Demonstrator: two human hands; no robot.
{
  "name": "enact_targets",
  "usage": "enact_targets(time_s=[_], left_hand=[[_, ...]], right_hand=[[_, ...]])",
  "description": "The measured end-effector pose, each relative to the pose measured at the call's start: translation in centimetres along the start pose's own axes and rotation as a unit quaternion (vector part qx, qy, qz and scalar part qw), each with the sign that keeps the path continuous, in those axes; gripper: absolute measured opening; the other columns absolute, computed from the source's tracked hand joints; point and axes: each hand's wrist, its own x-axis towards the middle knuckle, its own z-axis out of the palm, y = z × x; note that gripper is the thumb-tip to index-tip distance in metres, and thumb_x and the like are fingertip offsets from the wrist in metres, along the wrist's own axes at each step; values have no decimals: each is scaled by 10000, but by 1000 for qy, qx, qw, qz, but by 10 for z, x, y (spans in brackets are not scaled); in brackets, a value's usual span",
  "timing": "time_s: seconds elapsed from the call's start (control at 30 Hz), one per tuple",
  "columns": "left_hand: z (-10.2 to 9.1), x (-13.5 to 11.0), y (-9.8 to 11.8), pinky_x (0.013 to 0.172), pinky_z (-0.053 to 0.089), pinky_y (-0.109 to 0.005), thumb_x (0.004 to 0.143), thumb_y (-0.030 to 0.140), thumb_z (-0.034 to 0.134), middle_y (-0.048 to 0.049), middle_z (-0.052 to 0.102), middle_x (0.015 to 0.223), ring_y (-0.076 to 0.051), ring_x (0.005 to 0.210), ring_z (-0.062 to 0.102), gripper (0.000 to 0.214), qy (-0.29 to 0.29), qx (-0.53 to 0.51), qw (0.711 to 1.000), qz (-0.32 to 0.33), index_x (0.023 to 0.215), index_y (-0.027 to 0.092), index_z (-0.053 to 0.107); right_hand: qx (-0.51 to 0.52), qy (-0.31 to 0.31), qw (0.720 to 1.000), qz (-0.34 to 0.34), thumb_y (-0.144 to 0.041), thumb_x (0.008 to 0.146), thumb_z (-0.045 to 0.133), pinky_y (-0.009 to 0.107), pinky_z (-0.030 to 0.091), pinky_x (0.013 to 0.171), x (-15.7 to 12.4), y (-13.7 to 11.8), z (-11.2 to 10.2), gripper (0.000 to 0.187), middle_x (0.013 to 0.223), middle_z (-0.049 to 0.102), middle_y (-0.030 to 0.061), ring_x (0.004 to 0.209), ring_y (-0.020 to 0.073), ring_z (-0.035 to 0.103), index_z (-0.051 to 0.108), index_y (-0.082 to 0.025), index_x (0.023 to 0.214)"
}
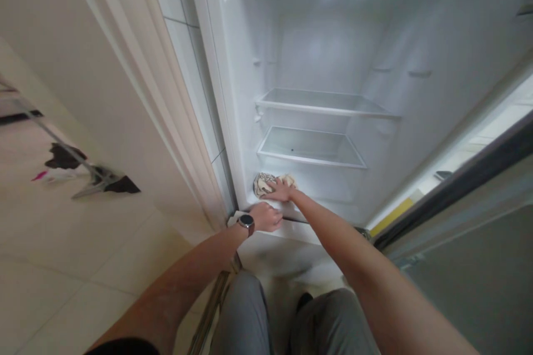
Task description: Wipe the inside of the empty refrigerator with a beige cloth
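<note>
While the lit refrigerator rises well beyond both hands, two shelves span it ahead of the right grip: the upper shelf farther off, the lower shelf just above and beyond the knuckles. Directly under that grip sits the bunched cloth, down near the refrigerator's left wall, and it's a press from above! Even weight through a flat palm should do best here, folds smoothed beneath the fingers so more fabric meets the base, wrist low enough to clear that lower shelf. Now the hold itself: the right fingers lie spread across the cloth, resting over it rather than pinching. Nearer the body, the left grip is curled at the front panel; whether it clasps anything, I cannot tell. And smallest of all, just behind it, the watch rounds the wrist.
</note>
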Motion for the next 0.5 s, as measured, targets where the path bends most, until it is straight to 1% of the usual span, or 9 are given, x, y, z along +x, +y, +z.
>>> enact_targets(time_s=[0.07, 0.1, 0.17, 0.23, 0.27, 0.3, 0.37, 0.43, 0.5], left_hand=[[-17, 5, 4, 707, 513, -343, 953, 326, 534, -67, 735, 771, -221, 736, 703, 280, 30, -17, 999, -16, 806, 192, 731], [-27, 11, 3, 738, 515, -346, 956, 325, 525, -68, 735, 798, -220, 776, 703, 273, 50, -27, 997, -48, 820, 191, 720], [-46, 29, -4, 790, 512, -341, 955, 312, 529, -77, 736, 882, -216, 861, 697, 226, 80, -49, 985, -145, 870, 186, 696], [-59, 50, -13, 838, 509, -336, 918, 329, 602, -86, 728, 992, -221, 950, 684, 170, 82, -73, 967, -232, 965, 184, 678], [-62, 60, -17, 870, 508, -338, 889, 358, 652, -92, 720, 1052, -228, 1001, 675, 224, 72, -85, 960, -255, 1030, 185, 670], [-62, 69, -21, 909, 504, -343, 852, 404, 705, -101, 710, 1111, -241, 1055, 663, 335, 56, -95, 958, -266, 1101, 184, 661], [-54, 81, -29, 1019, 476, -383, 760, 538, 790, -132, 677, 1248, -287, 1189, 621, 625, 11, -104, 961, -258, 1248, 181, 636], [-40, 86, -35, 1154, 375, -489, 680, 684, 802, -172, 585, 1445, -376, 1371, 502, 902, -55, -97, 963, -246, 1409, 199, 581], [-23, 86, -41, 1218, 206, -636, 684, 804, 721, -166, 426, 1619, -466, 1508, 307, 1055, -123, -88, 957, -246, 1556, 267, 468]], right_hand=[[11, 12, 1000, -6, -766, 897, 529, 524, 303, 1234, -12, 18, -11, 876, 1676, 320, 70, 1528, 321, 336, 266, -393, 1646], [12, 24, 1000, 2, -751, 904, 534, 494, 318, 1231, -20, 29, -15, 900, 1685, 298, 75, 1529, 298, 337, 213, -383, 1660], [-1, 43, 998, 33, -752, 850, 616, 543, 310, 1228, -40, 55, -17, 1052, 1716, 197, 121, 1561, 327, 261, 123, -335, 1679], [-25, 43, 997, 60, -761, 686, 780, 628, 275, 1219, -63, 80, -11, 1284, 1724, 137, 176, 1584, 399, 167, 126, -281, 1681], [-37, 39, 996, 67, -755, 607, 837, 647, 258, 1218, -74, 91, -5, 1367, 1720, 139, 199, 1585, 425, 143, 151, -255, 1678], [-49, 34, 996, 68, -755, 565, 862, 647, 248, 1223, -83, 100, 1, 1400, 1714, 154, 214, 1584, 439, 137, 182, -234, 1672], [-70, 35, 995, 63, -785, 593, 829, 621, 246, 1232, -96, 113, 14, 1347, 1704, 192, 224, 1582, 444, 151, 240, -209, 1658], [-83, 51, 994, 53, -826, 679, 739, 591, 246, 1237, -101, 120, 25, 1243, 1702, 203, 222, 1582, 436, 160, 280, -192, 1645], [-91, 72, 992, 44, -852, 725, 672, 585, 230, 1238, -101, 123, 34, 1195, 1701, 195, 232, 1579, 441, 156, 303, -168, 1633]])
